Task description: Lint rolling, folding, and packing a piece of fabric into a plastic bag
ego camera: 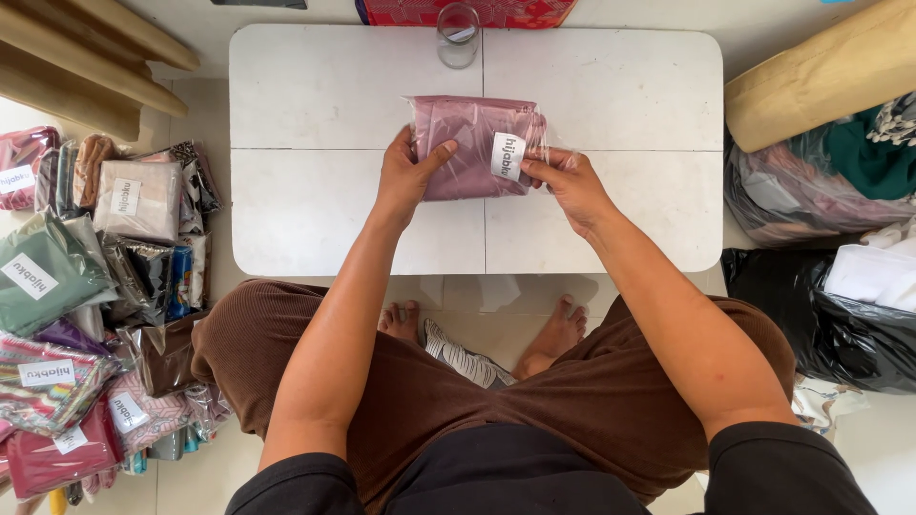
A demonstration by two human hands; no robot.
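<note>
Gripping mauve folded cloth in clear plastic bag (472, 146) w/ both hands, left hand (408, 174) closed on its left end, right hand (568, 183) pinching right end, long axis across white desk (315, 200).

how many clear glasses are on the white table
1: a clear drinking glass stands at the far edge of the white low table, beyond the mauve cloth packet in both hands.

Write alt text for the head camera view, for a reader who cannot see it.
A seated person's left hand and right hand hold a folded mauve cloth in a clear plastic bag on a low white table. A clear glass stands at the table's far edge, and a pile of bagged cloths lies on the floor to the left.
</note>
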